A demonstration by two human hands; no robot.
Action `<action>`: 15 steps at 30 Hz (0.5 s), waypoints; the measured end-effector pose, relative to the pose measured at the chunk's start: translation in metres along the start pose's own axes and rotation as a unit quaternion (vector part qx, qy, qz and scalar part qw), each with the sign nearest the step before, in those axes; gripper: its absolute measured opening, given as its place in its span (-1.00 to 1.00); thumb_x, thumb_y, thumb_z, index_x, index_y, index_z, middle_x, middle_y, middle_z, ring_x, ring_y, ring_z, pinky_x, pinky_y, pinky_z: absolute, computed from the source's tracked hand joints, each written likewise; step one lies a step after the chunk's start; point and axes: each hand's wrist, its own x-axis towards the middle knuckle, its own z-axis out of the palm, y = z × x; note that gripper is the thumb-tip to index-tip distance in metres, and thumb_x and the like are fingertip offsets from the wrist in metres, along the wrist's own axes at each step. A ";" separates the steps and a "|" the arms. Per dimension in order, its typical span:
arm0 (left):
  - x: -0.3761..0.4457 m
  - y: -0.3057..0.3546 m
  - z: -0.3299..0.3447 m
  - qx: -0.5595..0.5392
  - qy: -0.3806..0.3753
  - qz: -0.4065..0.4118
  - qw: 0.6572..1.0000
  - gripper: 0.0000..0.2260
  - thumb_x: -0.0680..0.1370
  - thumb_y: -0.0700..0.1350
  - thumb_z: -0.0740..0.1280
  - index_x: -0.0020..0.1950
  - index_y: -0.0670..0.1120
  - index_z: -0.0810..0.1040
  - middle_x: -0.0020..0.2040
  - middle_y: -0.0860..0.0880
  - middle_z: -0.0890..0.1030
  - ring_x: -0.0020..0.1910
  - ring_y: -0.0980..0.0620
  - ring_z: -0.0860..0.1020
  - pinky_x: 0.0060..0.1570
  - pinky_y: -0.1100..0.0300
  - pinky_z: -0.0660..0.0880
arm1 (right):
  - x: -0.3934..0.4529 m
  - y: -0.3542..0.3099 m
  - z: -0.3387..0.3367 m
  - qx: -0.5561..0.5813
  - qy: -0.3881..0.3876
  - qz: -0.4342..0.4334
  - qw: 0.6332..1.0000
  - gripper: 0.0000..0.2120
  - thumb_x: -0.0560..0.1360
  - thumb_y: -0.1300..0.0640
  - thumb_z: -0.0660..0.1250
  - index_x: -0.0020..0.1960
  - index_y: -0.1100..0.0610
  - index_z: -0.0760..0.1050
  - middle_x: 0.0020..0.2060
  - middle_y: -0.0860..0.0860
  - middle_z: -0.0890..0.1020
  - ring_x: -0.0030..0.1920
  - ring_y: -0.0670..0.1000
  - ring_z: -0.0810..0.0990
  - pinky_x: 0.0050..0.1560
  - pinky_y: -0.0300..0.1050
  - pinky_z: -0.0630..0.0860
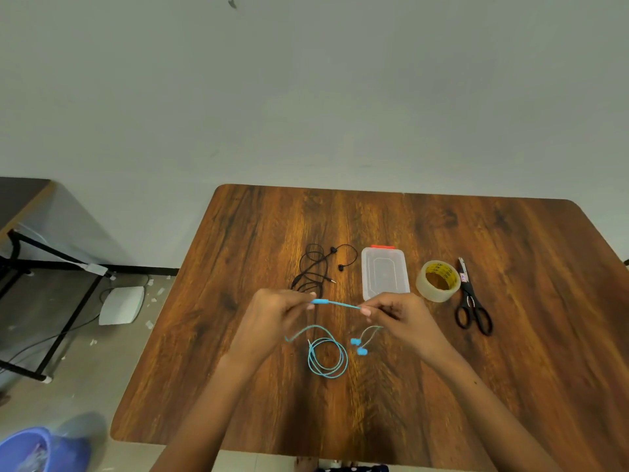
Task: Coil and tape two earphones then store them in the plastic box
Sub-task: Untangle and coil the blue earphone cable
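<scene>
Head view, single frame. Wooden table (510, 369), rounded corners, set against a pale wall. Both forearms reached in from the near edge and converged above the table's middle. Left hand (275, 311): fingers curled, thumb and fingertips pinching the blue earphone (326, 361) at its thicker inline piece. Right hand (398, 313): fingers curled, pinching the same cable a little further along, so a short stretch ran taut between the two hands. Remainder of the blue cable hung down to a loose coil lying on the table below the hands, its two earbuds just right of the coil. Black earphone (315, 267): loose tangle on the table beyond the left hand. Plastic box (384, 272): clear, lid on, red latch at the far end, beside the black earphone. Tape roll (438, 281): right of the box. Scissors (471, 299): black handles, just right of the tape.
</scene>
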 end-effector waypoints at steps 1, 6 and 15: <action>-0.001 -0.004 -0.003 -0.001 0.008 -0.006 1.000 -0.80 0.43 -0.22 0.46 0.04 -0.14 0.68 -0.10 0.04 0.71 -0.14 0.26 0.63 -0.15 0.41 0.52 | -0.001 0.003 -0.004 -0.010 0.001 0.004 1.000 -0.90 0.47 0.15 0.40 -0.14 -0.04 0.64 -0.27 -0.08 0.69 -0.19 -0.14 0.65 -0.12 -0.22 0.58; -0.006 -0.011 -0.002 -0.006 0.017 -0.016 1.000 -0.80 0.42 -0.21 0.47 0.04 -0.14 0.68 -0.08 0.03 0.71 -0.09 0.28 0.62 -0.12 0.46 0.50 | -0.004 0.014 -0.011 -0.045 0.020 0.014 0.999 -0.93 0.46 0.11 0.40 -0.16 -0.05 0.62 -0.31 -0.21 0.65 -0.20 -0.17 0.62 -0.18 -0.27 0.53; -0.010 -0.014 0.004 0.016 0.015 -0.038 0.999 -0.80 0.45 -0.16 0.46 0.07 -0.08 0.67 -0.05 0.07 0.70 -0.09 0.25 0.64 -0.13 0.25 0.58 | -0.003 0.022 -0.008 -0.083 0.046 0.018 0.995 -0.96 0.46 0.10 0.41 -0.11 0.04 0.64 -0.22 -0.17 0.65 -0.13 -0.16 0.61 -0.13 -0.33 0.49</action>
